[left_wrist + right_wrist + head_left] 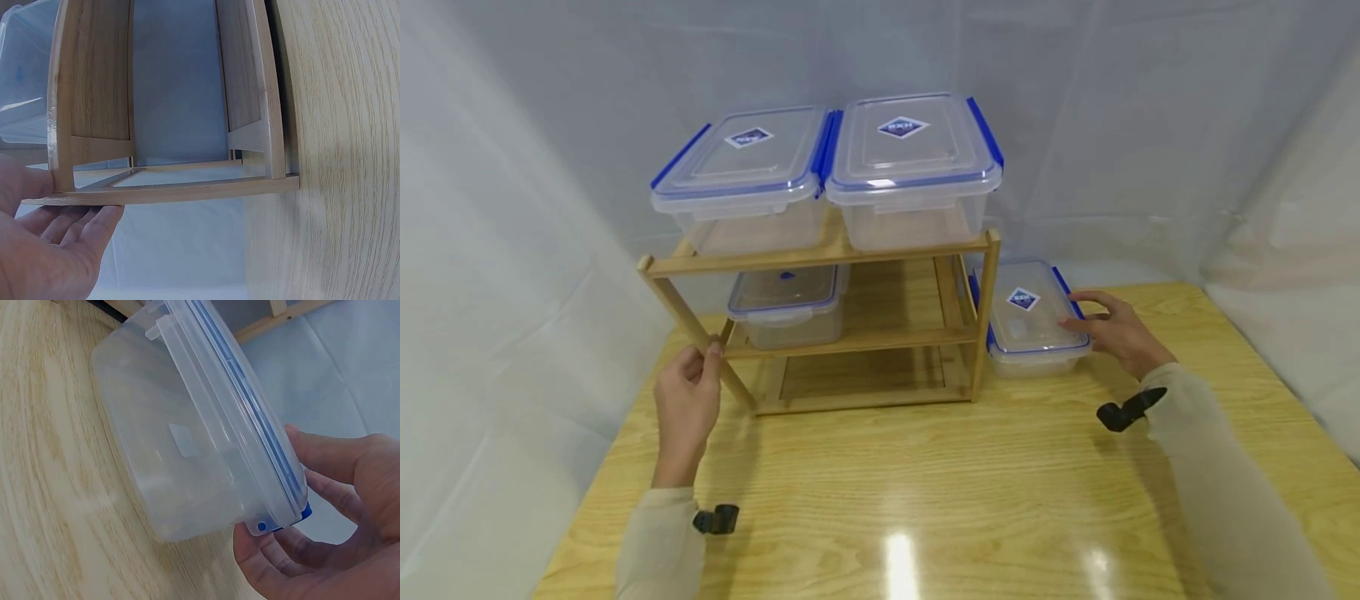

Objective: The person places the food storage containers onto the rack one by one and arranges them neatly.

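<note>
A wooden rack [857, 340] stands on the table. My left hand [688, 400] pinches its left front post beside the middle shelf; in the left wrist view the thumb and fingers [103, 228] lie on either side of the wood. To the right of the rack, a clear food container [1037, 321] with a blue-edged lid sits on the table. My right hand [1120, 333] holds that container by its right edge. In the right wrist view, the fingers [325, 453] curve round the container's corner, at the lid and under the blue latch.
Two more lidded containers, a left one [752, 167] and a right one [917, 158], stand side by side on the rack's top shelf. A smaller-looking container [790, 312] is on the middle shelf at the left. Pale sheeting [1112, 125] hangs behind the wood-grain table [925, 483].
</note>
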